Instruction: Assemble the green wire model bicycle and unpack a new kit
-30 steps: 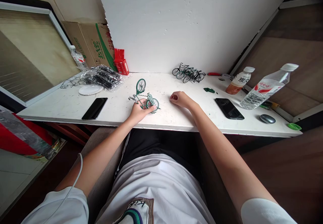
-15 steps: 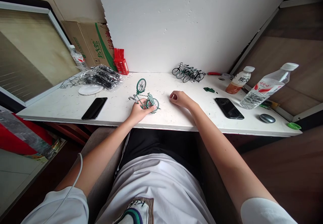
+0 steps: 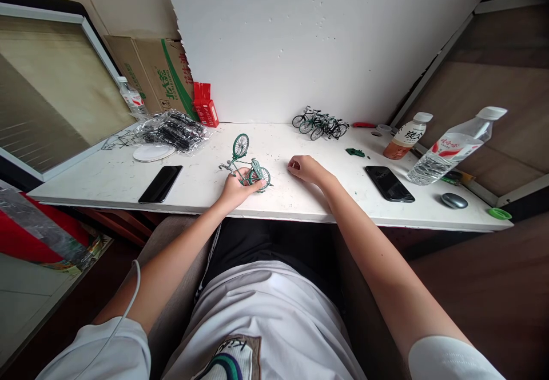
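My left hand [image 3: 235, 190] is closed around a green model bicycle [image 3: 256, 168] near the table's front edge. The bicycle is tilted over, one spoked wheel pointing up and away, the other beside my thumb. Its handlebar shows left of my fingers. To the right, my right hand [image 3: 307, 168] rests on the tabletop, apart from the bicycle, with its fingers curled in. Whatever lies inside those fingers, if anything, is hidden. A flat dark-green plastic piece [image 3: 355, 152] lies farther right, with a tiny bit beside it.
Several small model bicycles [image 3: 321, 123] stand clustered at the back of the white table [image 3: 274, 210]. A phone [image 3: 160, 184] lies left, another phone [image 3: 389, 184] right. Bottles [image 3: 457, 146] and a mouse [image 3: 454, 200] are at the right; bagged black parts [image 3: 175, 131] sit back left.
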The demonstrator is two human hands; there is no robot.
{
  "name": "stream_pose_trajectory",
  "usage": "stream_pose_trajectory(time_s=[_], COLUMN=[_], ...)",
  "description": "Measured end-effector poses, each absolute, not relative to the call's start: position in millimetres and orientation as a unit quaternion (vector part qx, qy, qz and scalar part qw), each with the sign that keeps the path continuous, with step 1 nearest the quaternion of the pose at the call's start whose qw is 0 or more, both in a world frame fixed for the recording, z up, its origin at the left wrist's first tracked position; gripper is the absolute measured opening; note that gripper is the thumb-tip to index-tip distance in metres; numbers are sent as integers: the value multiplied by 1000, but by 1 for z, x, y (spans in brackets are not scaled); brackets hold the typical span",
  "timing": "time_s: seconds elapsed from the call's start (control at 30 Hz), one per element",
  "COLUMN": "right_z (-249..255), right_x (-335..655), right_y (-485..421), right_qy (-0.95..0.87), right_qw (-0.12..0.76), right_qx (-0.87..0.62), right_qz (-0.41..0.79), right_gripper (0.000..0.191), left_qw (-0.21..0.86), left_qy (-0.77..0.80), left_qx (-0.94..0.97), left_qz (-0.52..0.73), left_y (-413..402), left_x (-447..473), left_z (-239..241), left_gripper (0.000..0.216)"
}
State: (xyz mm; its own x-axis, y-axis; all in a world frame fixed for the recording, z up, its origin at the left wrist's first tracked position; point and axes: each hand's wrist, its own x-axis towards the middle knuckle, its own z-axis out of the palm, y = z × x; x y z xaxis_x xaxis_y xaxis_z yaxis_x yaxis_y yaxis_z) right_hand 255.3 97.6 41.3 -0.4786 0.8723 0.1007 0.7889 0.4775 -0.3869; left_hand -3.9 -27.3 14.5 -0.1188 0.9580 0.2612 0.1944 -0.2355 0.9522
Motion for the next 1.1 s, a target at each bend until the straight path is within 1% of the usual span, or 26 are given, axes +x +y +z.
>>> stream_pose_trajectory(time_s=[0.33, 0.57, 1.1], right_z=[43, 43, 42], right_x=[253, 253, 251], right_y=[95, 95, 95], right_qy=[-845, -844, -845], right_qw=[131, 121, 113], right_qx=[-500, -507, -510], right_qz=[134, 125, 116], right_gripper=[19, 18, 18], left_qw=[346, 352, 346], left_qy=[510, 508, 496], left_qx=[568, 565, 586], left_qz=[546, 547, 539], left_y=[-25, -28, -27], left_x=[-5, -2, -4], left_z=[10, 15, 9], left_gripper=[42, 48, 46])
